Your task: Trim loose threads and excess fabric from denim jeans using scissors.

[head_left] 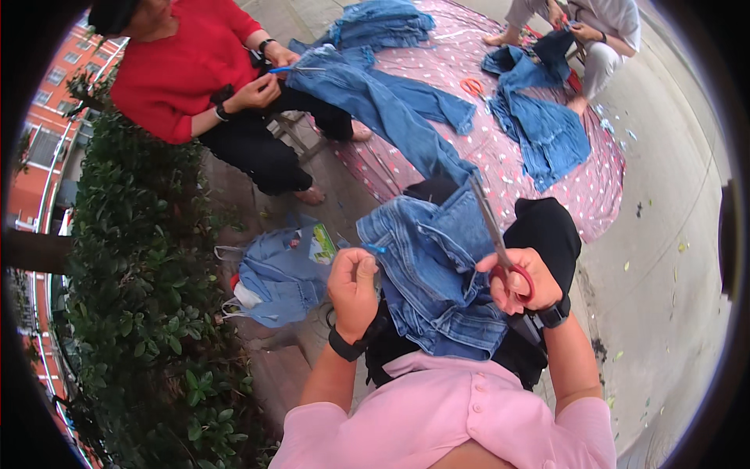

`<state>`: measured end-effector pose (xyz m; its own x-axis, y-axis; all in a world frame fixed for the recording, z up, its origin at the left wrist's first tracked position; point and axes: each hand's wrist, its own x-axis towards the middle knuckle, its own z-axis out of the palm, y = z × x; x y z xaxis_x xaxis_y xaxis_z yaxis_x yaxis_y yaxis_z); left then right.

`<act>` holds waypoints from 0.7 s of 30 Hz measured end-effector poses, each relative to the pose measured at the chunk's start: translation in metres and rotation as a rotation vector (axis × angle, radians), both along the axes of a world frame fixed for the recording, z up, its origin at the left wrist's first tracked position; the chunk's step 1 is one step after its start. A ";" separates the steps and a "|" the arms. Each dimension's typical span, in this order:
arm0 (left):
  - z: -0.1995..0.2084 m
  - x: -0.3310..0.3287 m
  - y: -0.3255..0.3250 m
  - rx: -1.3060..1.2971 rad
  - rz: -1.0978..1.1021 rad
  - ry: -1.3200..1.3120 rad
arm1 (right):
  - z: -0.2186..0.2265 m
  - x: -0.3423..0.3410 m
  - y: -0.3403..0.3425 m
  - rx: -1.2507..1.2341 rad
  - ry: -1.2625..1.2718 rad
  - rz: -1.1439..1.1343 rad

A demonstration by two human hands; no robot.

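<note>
Seemingly paused between snips while trimming a faded blue denim garment with stitched seams (437, 258), bunched across the lap over loose black trousers (547, 227). Gripping steel-bladed scissors with red loop handles (491, 221) in the right hand (517, 285), with fingers curled through and around the loops and with blades pointing away from the body, over the garment's right side; cannot tell whether touching cloth. Holding the left hand (353, 293) just beside the garment's left side, with fingers curled in and thumb pressed against them, near a small bright-blue piece (376, 249); cannot tell whether pinching a thread or scrap. Probably calls next for drawing an edge taut with the left hand, then lowering the blades onto that edge, without nicking layers beneath.
</note>
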<state>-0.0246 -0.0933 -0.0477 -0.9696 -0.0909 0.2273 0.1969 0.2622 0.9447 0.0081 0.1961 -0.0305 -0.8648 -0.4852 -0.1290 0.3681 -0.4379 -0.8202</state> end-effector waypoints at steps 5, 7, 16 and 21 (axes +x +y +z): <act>-0.018 0.003 -0.021 -0.086 0.085 -0.088 | -0.013 0.004 0.012 -0.002 -0.094 -0.095; -0.028 0.004 -0.027 -0.198 0.099 -0.120 | -0.018 0.004 0.013 -0.086 -0.077 -0.119; -0.079 0.005 -0.043 -0.488 -0.073 -0.226 | -0.024 -0.003 0.005 0.000 -0.060 -0.131; -0.086 0.016 -0.031 -0.636 -0.123 -0.189 | -0.021 -0.005 0.007 0.066 -0.094 -0.056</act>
<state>-0.0084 -0.1246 -0.1334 -0.9927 0.1177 0.0254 0.1070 0.7648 0.6353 0.0035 0.2028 -0.0512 -0.8728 -0.4244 -0.2411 0.4213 -0.4057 -0.8111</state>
